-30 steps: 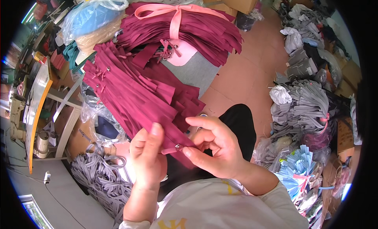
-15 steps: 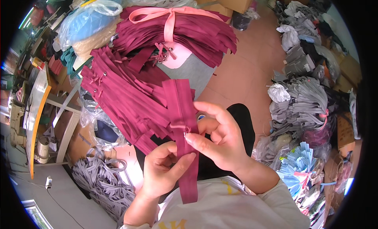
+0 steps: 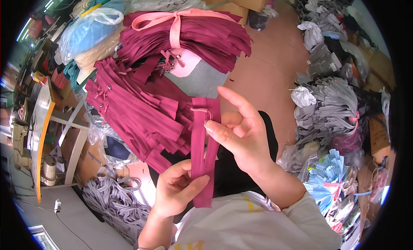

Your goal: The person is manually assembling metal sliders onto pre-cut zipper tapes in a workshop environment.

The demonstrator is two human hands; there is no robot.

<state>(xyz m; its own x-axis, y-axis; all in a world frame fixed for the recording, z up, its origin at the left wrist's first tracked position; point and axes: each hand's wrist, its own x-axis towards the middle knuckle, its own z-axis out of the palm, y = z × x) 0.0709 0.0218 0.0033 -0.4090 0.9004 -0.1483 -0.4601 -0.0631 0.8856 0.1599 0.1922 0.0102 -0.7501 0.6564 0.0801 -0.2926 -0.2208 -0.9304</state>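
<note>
A maroon zipper hangs upright in front of me, its slider and cord pull near the upper end. Below the slider the two tapes stand apart with a narrow gap. My left hand pinches the lower part of the zipper between thumb and fingers, a short tail sticking out below. At the slider, my right hand grips with its thumb against bent fingers, while the index finger points up and away. Behind the zipper lies a loose stack of maroon zippers, several pulls showing at its far left end.
Beyond it lies a maroon zipper bundle tied with a pink ribbon. A table stands at left, grey strips below it. On the right floor are grey bundles, a light-blue bundle and a carton.
The slider has moved up along the zipper with my right hand, and the tapes below it have parted. My right index finger has stretched farther out.
</note>
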